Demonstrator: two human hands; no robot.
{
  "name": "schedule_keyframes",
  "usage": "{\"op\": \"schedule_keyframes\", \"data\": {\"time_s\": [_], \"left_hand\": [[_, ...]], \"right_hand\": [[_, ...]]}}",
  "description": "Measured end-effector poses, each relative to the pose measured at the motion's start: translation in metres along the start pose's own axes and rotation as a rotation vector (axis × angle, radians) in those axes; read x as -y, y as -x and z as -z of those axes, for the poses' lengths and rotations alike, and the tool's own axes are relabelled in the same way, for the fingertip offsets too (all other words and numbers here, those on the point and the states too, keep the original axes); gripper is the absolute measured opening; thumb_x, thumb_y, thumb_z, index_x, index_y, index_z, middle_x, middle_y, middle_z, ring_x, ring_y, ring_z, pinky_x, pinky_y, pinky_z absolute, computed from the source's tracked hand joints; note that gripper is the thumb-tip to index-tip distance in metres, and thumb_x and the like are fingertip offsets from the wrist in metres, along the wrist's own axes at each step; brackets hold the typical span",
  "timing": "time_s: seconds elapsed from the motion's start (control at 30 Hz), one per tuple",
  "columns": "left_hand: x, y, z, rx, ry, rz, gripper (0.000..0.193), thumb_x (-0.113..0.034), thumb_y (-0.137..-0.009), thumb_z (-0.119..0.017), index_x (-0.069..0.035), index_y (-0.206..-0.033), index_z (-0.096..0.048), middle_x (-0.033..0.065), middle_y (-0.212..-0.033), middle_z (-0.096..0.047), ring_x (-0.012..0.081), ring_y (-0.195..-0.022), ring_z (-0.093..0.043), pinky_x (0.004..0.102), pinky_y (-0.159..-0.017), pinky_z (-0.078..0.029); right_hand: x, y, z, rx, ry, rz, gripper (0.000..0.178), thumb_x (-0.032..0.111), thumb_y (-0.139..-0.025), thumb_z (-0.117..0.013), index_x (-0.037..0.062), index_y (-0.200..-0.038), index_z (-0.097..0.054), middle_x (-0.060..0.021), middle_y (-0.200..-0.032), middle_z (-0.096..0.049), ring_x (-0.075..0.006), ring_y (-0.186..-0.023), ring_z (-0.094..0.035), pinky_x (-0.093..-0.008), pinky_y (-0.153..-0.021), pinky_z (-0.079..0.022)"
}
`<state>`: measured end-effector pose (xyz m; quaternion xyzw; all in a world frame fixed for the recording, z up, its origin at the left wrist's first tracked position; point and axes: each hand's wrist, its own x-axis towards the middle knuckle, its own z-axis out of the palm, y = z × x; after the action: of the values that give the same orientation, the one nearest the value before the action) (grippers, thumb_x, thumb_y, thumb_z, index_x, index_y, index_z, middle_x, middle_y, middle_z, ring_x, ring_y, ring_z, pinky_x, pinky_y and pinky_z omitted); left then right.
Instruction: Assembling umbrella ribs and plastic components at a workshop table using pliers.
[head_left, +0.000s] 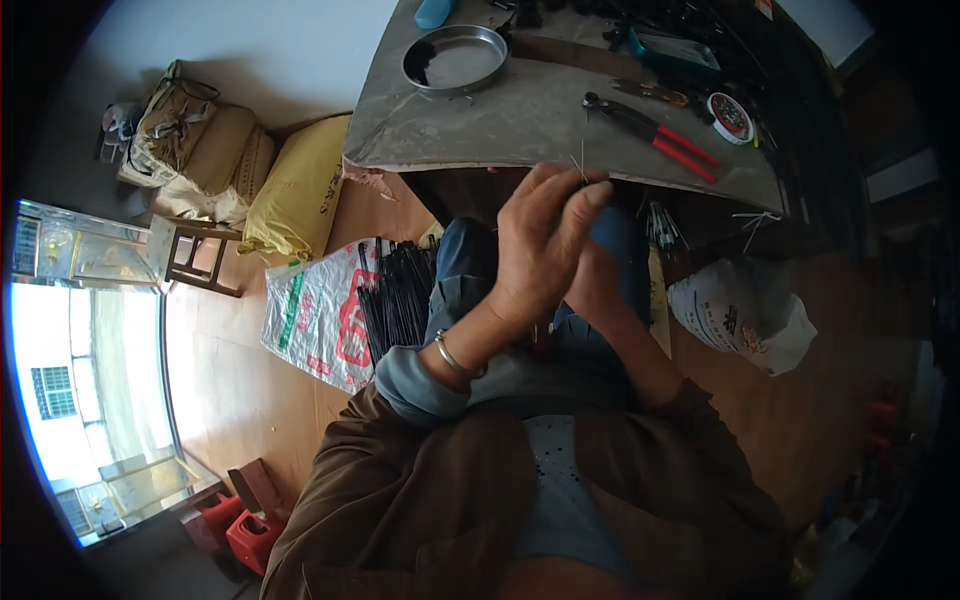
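My left hand (540,232), with a silver bangle (446,352) on the wrist, is raised over my lap at the table's near edge. Its thumb and fingers are pinched together, and thin metal wires (582,158) stick up from the tips. Just behind and below it is my right hand (596,282); its fingers are hidden by the left, so their hold cannot be seen. On the table beyond the hands lie pliers with red handles (652,136).
The grey table (440,135) holds a round metal tray (462,62), a second tool (650,92), a round tin (731,118) and a teal tray (675,50). Black rods (400,300) lie on a printed sack (315,320) to the left. A white bag (735,310) stands right.
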<state>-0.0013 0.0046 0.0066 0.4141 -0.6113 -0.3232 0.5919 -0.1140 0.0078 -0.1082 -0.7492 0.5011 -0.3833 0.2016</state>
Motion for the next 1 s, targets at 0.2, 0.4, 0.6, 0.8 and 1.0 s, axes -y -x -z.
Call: {"op": "schedule_keyframes", "data": {"time_s": [0.2, 0.4, 0.6, 0.8, 1.0], "left_hand": [[0.020, -0.012, 0.033, 0.302, 0.165, 0.085, 0.022, -0.017, -0.091, -0.062, -0.001, -0.105, -0.068, 0.0074, -0.093, -0.062, 0.0163, -0.090, -0.058, 0.0267, -0.078, -0.047], [0.026, -0.014, 0.039, 0.337, 0.237, 0.162, 0.021, -0.018, -0.090, -0.064, -0.002, -0.102, -0.068, 0.0065, -0.093, -0.062, 0.0155, -0.089, -0.057, 0.0282, -0.079, -0.047], [0.035, -0.010, 0.031, 0.169, -0.025, 0.074, 0.022, -0.023, -0.088, -0.067, -0.001, -0.088, -0.066, 0.0051, -0.081, -0.062, 0.0132, -0.076, -0.058, 0.0278, -0.069, -0.048], [0.036, -0.013, 0.029, 0.248, 0.513, 0.316, 0.033, -0.034, -0.093, -0.060, -0.003, -0.083, -0.059, 0.0027, -0.069, -0.057, 0.0103, -0.056, -0.055, 0.0236, -0.051, -0.047], [0.025, -0.025, 0.039, 0.606, 0.678, 0.427, 0.064, -0.069, -0.088, -0.044, -0.007, -0.071, -0.048, -0.0014, -0.070, -0.046, 0.0088, -0.065, -0.041, 0.0234, -0.057, -0.036]], "right_hand": [[0.033, -0.032, 0.052, 0.077, -0.632, -0.256, 0.021, 0.014, -0.084, -0.070, 0.0025, -0.099, -0.062, 0.0016, -0.075, -0.058, -0.0046, -0.066, -0.051, -0.0213, -0.060, -0.042], [0.038, -0.038, 0.053, 0.117, -0.735, -0.284, 0.019, 0.018, -0.085, -0.071, 0.0024, -0.091, -0.063, -0.0001, -0.077, -0.061, -0.0044, -0.066, -0.053, -0.0202, -0.061, -0.043], [0.034, -0.036, 0.043, 0.055, -0.769, -0.323, 0.021, 0.020, -0.085, -0.072, 0.0043, -0.080, -0.058, 0.0030, -0.069, -0.056, -0.0033, -0.065, -0.050, -0.0201, -0.058, -0.040], [0.037, -0.040, 0.051, 0.057, -0.859, -0.327, 0.022, 0.018, -0.083, -0.074, 0.0052, -0.078, -0.058, 0.0031, -0.069, -0.056, -0.0033, -0.064, -0.050, -0.0199, -0.056, -0.040], [0.047, -0.045, 0.076, 0.348, -1.063, -0.281, 0.016, 0.010, -0.082, -0.073, 0.0032, -0.084, -0.059, 0.0006, -0.075, -0.059, -0.0056, -0.067, -0.056, -0.0202, -0.060, -0.046]]}}
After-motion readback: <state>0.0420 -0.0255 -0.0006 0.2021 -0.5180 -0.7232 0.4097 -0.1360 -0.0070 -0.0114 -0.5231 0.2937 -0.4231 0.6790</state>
